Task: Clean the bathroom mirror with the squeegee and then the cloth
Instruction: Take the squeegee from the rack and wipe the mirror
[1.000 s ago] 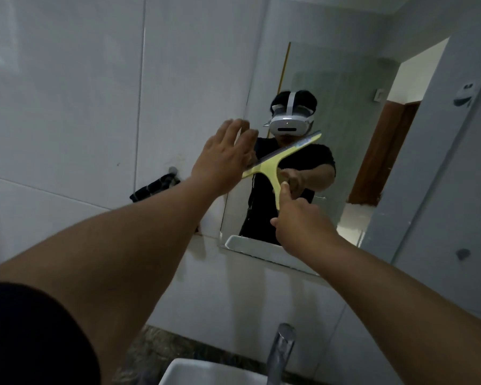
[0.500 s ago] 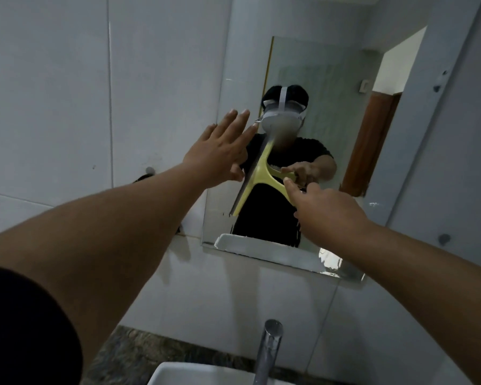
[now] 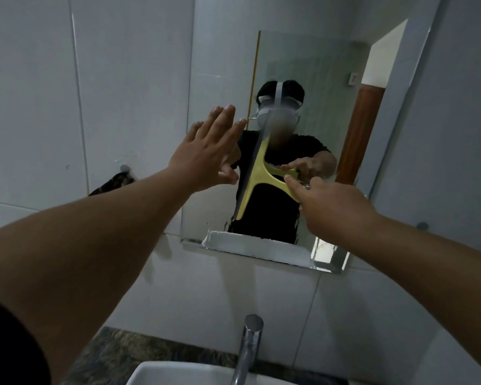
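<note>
A yellow-green squeegee (image 3: 257, 177) lies against the wall mirror (image 3: 311, 65), its blade almost upright and facing left, its handle pointing right. My right hand (image 3: 331, 209) grips that handle. My left hand (image 3: 208, 154) is raised with straight, spread fingers at the mirror's left edge, just left of the blade; I cannot tell if it touches the glass. The mirror reflects a person in a dark shirt with a headset. A dark patterned cloth (image 3: 114, 183) hangs on a wall hook at the left, partly hidden behind my left forearm.
White tiled walls surround the mirror. Below it stand a chrome tap (image 3: 247, 351) and a white basin (image 3: 178, 375) on a dark stone counter (image 3: 117, 351). A wooden door frame shows in the reflection at the right.
The squeegee has swung from a slanted, nearly level blade to an almost upright one, and its handle now points right. My left hand stays raised at the mirror's left edge. The camera has tilted.
</note>
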